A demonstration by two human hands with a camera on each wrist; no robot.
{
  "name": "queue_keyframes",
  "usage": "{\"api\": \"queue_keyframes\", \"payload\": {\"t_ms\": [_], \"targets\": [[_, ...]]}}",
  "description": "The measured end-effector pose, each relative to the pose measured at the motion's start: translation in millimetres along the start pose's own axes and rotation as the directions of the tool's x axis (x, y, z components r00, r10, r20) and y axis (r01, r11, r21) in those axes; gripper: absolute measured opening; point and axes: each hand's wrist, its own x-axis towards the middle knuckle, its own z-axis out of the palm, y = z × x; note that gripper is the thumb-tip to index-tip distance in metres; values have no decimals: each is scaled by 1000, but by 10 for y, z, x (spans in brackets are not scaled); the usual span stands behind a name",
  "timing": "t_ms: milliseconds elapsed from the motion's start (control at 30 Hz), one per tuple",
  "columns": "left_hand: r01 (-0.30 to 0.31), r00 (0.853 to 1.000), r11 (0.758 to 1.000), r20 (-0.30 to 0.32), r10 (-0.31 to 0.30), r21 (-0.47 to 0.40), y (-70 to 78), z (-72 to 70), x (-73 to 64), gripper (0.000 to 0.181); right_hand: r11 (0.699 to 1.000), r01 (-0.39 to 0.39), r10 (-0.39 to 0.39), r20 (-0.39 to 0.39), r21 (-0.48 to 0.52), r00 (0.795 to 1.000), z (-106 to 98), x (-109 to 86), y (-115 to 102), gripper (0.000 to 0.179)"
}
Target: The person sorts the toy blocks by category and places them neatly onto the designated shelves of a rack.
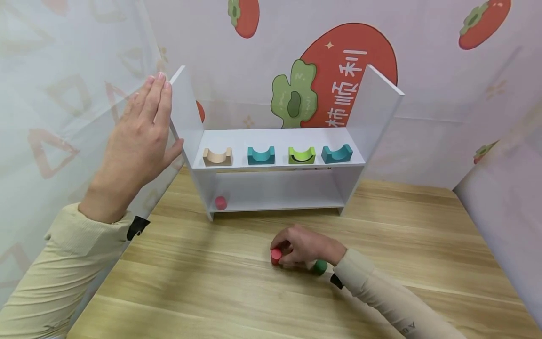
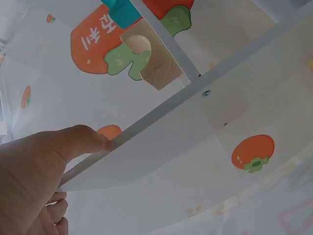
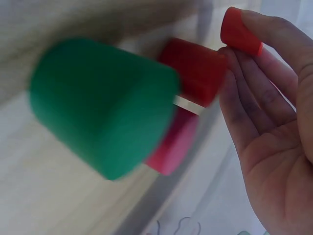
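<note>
My left hand (image 1: 146, 125) lies along the outer face of the left side panel (image 1: 183, 110) of a white shelf unit. Its fingers are straight, and the thumb touches the panel's front edge in the left wrist view. Low over the table, my right hand (image 1: 302, 246) pinches a small red cylinder (image 3: 238, 33) between thumb and fingertips. Close beside those fingers is a second red cylinder (image 3: 195, 73). A pink cylinder (image 3: 176, 139) and a large-looking green cylinder (image 3: 102, 105) are nearer that wrist camera; in the head view the green one shows under my wrist.
Across the upper shelf (image 1: 271, 134) stand a beige arch block (image 1: 218, 158), two teal arch blocks (image 1: 261, 157) and a light-green one (image 1: 301, 156), hollows upward. A pink cylinder (image 1: 220, 203) sits at the lower shelf's left end. Printed curtains surround the wooden table (image 1: 190, 282).
</note>
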Motion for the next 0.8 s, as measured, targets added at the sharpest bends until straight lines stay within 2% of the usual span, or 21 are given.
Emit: {"api": "queue_keyframes", "payload": {"t_ms": [367, 600, 800], "targets": [[-15, 1000, 1000, 0, 15, 27, 1, -1, 0, 102, 997, 69, -73, -130, -33, 989, -281, 265, -121, 26], [-16, 1000, 999, 2, 16, 37, -4, 4, -5, 102, 1000, 24, -26, -166, -15, 986, -384, 521, -190, 23], [-13, 1000, 999, -1, 13, 39, 0, -4, 1, 101, 999, 5, -13, -223, -37, 975, -420, 765, -244, 23]]}}
